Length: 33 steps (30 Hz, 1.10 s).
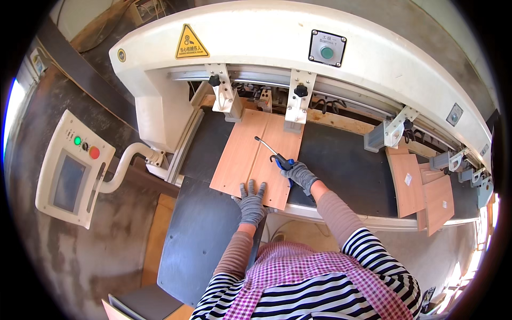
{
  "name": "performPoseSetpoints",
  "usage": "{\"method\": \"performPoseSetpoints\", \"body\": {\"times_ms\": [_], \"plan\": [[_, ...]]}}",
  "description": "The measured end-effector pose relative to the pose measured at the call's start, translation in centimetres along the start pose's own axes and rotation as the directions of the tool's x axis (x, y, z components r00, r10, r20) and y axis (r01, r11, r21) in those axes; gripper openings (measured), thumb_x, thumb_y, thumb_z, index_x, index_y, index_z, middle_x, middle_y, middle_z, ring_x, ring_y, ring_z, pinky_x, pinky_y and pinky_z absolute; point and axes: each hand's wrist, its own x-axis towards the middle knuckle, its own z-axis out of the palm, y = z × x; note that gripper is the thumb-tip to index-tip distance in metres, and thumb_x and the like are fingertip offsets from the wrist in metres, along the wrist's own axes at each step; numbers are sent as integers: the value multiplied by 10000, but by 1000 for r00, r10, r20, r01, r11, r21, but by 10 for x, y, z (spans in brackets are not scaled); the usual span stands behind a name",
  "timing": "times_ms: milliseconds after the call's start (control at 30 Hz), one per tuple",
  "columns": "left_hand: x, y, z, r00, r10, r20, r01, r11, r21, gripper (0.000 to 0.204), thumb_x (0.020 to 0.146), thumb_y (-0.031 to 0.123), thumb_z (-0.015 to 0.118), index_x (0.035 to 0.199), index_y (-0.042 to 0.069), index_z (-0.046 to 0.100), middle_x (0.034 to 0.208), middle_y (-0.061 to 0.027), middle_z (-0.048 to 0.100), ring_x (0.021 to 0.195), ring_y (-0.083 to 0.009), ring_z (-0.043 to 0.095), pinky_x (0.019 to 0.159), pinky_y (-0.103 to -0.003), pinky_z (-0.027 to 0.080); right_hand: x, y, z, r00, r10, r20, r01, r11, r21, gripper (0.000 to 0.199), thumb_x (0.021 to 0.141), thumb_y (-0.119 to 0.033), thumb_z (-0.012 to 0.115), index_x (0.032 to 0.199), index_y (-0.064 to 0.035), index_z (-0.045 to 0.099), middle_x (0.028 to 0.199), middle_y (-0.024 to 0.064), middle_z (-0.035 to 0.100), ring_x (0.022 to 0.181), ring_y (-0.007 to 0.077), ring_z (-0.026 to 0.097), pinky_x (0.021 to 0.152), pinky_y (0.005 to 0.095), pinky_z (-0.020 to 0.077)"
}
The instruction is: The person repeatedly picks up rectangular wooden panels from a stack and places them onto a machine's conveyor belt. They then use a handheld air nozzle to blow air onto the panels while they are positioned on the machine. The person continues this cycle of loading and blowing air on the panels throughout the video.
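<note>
A light wood-coloured panel (240,156) with a groove down its length and small drilled holes lies on the dark machine bed. My left hand (252,204), in a grey knit glove, rests flat on the panel's near edge with its fingers spread. In my gloved right hand (302,176) is a blue and black air blow gun (282,162), gripped by its handle. Its thin metal nozzle points up and to the left, over the panel. Two white clamp brackets (300,95) stand at the panel's far end, their grey pads on or just above it.
A white machine beam with a green button (326,52) arches across the back. More clamps line its right side. Several wood panels (408,178) lie at the right. A control panel (72,170) with a screen hangs at the left, beside a grey side table (200,240).
</note>
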Motion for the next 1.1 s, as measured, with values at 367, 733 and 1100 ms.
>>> {"method": "performPoseSetpoints", "body": {"times_ms": [367,733,1100], "plan": [[19,15,-1,1000,10,-9,-11,999,-39,1161,465,673,820,1477,316,378,1593,-127,193,1467,-431,84,1004,-815,90,-15,-3,-15,995,98,21,-100,979,177,286,817,-227,773,1010,-56,651,808,43,631,728,147,594,579,318,492],[22,10,13,998,47,-51,-49,998,-33,1081,557,752,729,1481,324,364,1591,-126,190,1468,-430,77,978,-838,37,-143,-122,-54,599,-397,-695,500,864,-62,315,829,-102,739,1074,-72,543,862,45,611,750,154,601,713,324,535],[11,-4,46,957,169,-237,-187,981,-59,1021,615,689,746,1472,268,385,1582,-154,202,1472,-388,103,1060,-753,11,-144,-134,-103,485,-728,-485,102,598,-795,228,837,-214,692,965,-91,549,774,137,625,702,355,622,655,422,509]]}}
